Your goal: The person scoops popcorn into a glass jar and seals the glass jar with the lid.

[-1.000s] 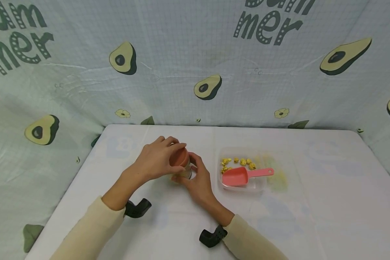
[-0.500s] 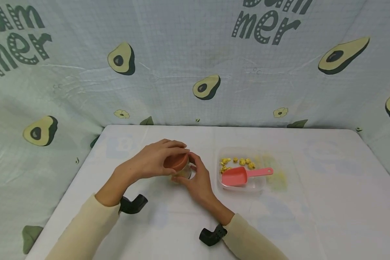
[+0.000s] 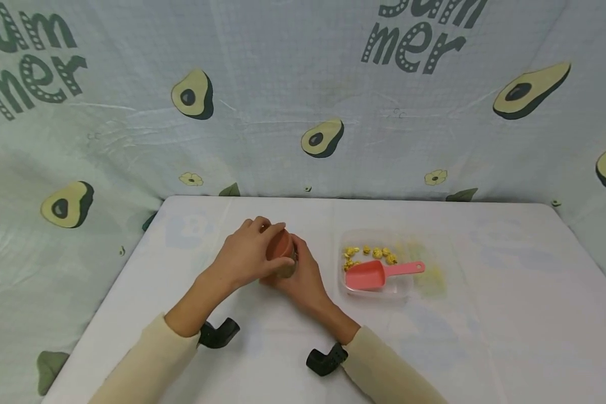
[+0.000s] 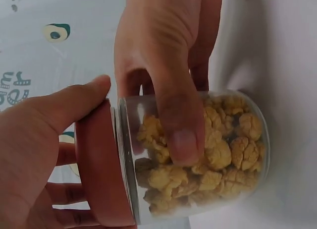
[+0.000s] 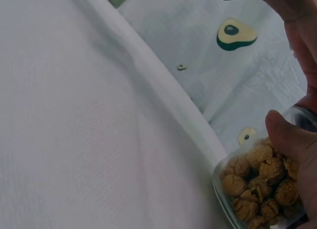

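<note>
While your left hand (image 3: 244,255) curls round the brown lid (image 3: 279,246) of the clear jar (image 4: 198,157), your right hand (image 3: 300,278) grips the jar's body, thumb (image 4: 176,115) across the glass. Jar sits at mid-table, full of yellow-brown puffed snack pieces (image 4: 223,159). Just to its right, apart from your hands: clear plastic tray (image 3: 403,289) with a few yellow pieces (image 3: 371,252) and a pink scoop (image 3: 379,273) lying in it. White tabletop (image 3: 485,314); avocado-print cloth (image 3: 303,112) behind.
</note>
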### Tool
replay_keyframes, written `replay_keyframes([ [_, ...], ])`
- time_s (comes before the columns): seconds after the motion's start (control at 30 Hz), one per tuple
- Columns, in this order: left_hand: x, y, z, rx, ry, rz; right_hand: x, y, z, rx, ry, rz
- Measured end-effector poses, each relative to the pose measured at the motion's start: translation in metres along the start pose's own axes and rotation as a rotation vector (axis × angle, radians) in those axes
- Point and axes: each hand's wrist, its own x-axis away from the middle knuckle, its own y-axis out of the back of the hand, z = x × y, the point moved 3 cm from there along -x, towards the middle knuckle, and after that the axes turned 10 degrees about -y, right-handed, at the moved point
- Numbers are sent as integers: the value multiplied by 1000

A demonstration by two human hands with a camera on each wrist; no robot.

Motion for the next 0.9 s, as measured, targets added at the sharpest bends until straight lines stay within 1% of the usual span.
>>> replay_keyframes([
  [0.1,1,0,-2,11,-32,-9,-1,1,2,31,19,-40],
  [0.2,1,3,-1,33,-62,-3,-1,2,2,45,48,-65],
  [0.47,3,8,7,128,-171,33,-5,3,1,10,81,-36],
  [0.67,4,10,13,189,-227,55,-6,3,0,6,83,-27],
  [0.73,4,8,13,206,-220,47,-6,2,-1,8,82,-31],
  [0.77,5,6,13,207,-202,35,-7,2,-2,7,81,-32],
  [0.83,5,2,10,187,-146,7,-7,2,-3,6,79,-33],
  [0.9,6,-4,7,146,-66,-24,-8,2,-4,-3,70,-29],
])
